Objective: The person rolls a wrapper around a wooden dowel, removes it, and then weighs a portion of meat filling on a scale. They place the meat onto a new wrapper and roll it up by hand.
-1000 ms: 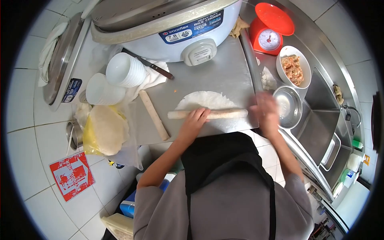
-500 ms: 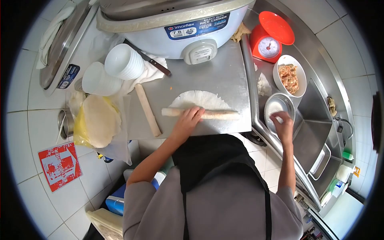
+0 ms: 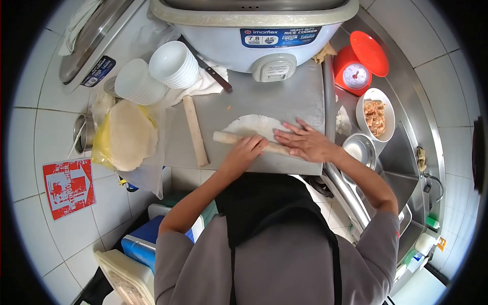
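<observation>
The person's left hand (image 3: 250, 146) lies over the long, pale, cylindrical dough roll (image 3: 226, 137), its fingers together and bent across the top; from where I stand I can't tell whether the thumb pinches it underneath. The right hand (image 3: 306, 142) is spread flat, fingers apart, over the roll's other end and onto the thin, white, round-edged wrapper sheet (image 3: 254, 123). Roll and sheet lie on the grey metal worktop (image 3: 274, 101), near its front edge. A second pale, slim roll (image 3: 195, 131) rests to the left, apart from the first, with the yellow-and-clear plastic bag (image 3: 103, 145) beyond it and a floppy beige dough round (image 3: 131, 136) on top. Further back are stacked white bowls (image 3: 175, 66) and a brown-handled knife (image 3: 218, 80) on a white cloth (image 3: 203, 87). Off to the right stand a round silver metal bowl (image 3: 359, 149), a white bowl of orange-flecked filling (image 3: 375, 116) and a red dial scale (image 3: 354, 76).
</observation>
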`<state>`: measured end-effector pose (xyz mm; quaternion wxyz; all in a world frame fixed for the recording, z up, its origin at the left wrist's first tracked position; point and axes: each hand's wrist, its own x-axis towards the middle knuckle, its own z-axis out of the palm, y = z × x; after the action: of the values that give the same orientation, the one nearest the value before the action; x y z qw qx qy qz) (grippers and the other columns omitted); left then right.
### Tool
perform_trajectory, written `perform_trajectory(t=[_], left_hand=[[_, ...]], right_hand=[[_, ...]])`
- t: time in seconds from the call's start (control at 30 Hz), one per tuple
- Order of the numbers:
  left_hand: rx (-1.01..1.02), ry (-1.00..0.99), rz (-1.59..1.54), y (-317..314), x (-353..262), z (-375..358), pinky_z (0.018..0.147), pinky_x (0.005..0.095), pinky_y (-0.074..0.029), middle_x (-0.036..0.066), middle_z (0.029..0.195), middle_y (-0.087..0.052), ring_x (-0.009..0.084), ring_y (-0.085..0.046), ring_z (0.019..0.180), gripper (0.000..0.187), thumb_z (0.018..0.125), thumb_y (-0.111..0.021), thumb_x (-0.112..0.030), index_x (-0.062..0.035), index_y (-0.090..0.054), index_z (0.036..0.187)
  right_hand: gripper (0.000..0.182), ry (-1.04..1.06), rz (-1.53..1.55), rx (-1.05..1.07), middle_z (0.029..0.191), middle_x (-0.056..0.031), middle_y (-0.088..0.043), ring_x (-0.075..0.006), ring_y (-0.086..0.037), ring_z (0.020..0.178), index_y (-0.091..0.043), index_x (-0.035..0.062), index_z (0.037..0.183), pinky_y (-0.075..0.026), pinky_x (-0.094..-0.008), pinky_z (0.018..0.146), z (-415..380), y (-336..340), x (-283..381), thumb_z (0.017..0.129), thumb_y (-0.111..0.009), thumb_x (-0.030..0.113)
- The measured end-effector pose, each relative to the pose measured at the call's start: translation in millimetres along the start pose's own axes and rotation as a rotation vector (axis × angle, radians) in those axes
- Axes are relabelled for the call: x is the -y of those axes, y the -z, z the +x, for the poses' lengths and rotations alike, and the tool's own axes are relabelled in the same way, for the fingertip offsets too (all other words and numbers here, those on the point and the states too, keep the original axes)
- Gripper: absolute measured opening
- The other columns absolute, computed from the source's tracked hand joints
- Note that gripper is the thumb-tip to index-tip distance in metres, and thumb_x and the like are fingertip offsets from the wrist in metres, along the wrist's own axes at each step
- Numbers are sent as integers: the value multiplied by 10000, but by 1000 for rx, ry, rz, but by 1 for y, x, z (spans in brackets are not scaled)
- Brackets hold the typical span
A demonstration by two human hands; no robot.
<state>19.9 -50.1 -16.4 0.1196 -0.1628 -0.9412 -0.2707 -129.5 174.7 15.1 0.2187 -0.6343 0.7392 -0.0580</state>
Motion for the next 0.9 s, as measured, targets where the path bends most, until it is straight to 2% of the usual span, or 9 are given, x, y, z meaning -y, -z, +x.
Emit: perform_trajectory(t=[0.13, 0.27, 0.47, 0.53, 0.7, 0.77, 0.8, 0.87, 0.9], left_hand=[[5, 12, -8, -4, 0, -2, 863, 378, -440, 110, 1091, -536, 284, -538, 1011, 384, 803, -653, -114, -41, -550, 1166], [-2, 8, -21, -7, 0, 1, 863, 376, -443, 116, 1086, -543, 290, -536, 1009, 380, 798, -660, -105, -27, -555, 1155], [23, 55, -7, 1, -9, 0, 863, 378, -448, 122, 1079, -551, 296, -536, 1005, 379, 803, -657, -104, -23, -559, 1161], [-9, 45, -4, -5, -4, -2, 862, 375, -448, 121, 1077, -553, 295, -538, 1002, 379, 808, -655, -112, -24, -559, 1163], [-23, 49, 1, -2, -7, -2, 855, 368, -445, 119, 1071, -553, 290, -542, 994, 379, 815, -650, -126, -26, -559, 1169], [-16, 61, -3, -1, -8, -2, 850, 366, -445, 116, 1070, -552, 286, -544, 990, 382, 810, -654, -122, -29, -561, 1168], [-18, 70, 2, 0, -8, -3, 850, 366, -445, 116, 1070, -552, 286, -544, 990, 382, 810, -654, -122, -29, -561, 1168], [-22, 50, 16, -1, -8, -4, 847, 365, -446, 113, 1074, -550, 285, -544, 986, 384, 804, -657, -122, -34, -564, 1166], [-26, 57, 18, -2, -9, -4, 847, 365, -446, 113, 1074, -550, 285, -544, 986, 384, 804, -657, -122, -34, -564, 1166]], right_hand=[[535, -263, -146, -107, 1551, 46, -192, -197, -102, 1443, -302, 207, 1465, -28, -460, 1171, -5, 23, -23, 996, -242, 457], [544, -90, 25, -66, 1549, 27, -204, -211, -104, 1442, -312, 206, 1460, -36, -467, 1171, -1, -12, 7, 990, -242, 471], [509, -973, -194, -243, 1484, -66, -352, -332, -189, 1415, -481, 104, 1351, -175, -581, 1096, -124, -21, -2, 985, -346, 431], [527, -1104, -218, -29, 1472, -122, -359, -358, -186, 1411, -480, 82, 1347, -167, -615, 1083, -163, -51, 18, 981, -349, 438], [483, -1198, 96, -4, 1449, -134, -389, -351, -207, 1403, -533, 40, 1279, -156, -583, 1104, -191, -86, 38, 980, -374, 384], [382, -1124, -274, -133, 1288, -153, -556, -328, -430, 1288, -599, 34, 1203, -324, -496, 1052, -191, -58, 43, 950, -480, 294], [382, -1114, -274, -133, 1288, -153, -556, -328, -430, 1288, -599, 34, 1203, -324, -496, 1052, -184, -37, 48, 950, -480, 294], [262, -1290, 227, -505, 1019, -144, -685, -302, -638, 1010, -675, 28, 1066, -480, -397, 880, -163, 1, 52, 882, -606, 201], [171, -1045, 180, -764, 841, -124, -703, -261, -684, 766, -712, 21, 929, -520, -335, 711, -164, -18, 33, 811, -692, 144]])
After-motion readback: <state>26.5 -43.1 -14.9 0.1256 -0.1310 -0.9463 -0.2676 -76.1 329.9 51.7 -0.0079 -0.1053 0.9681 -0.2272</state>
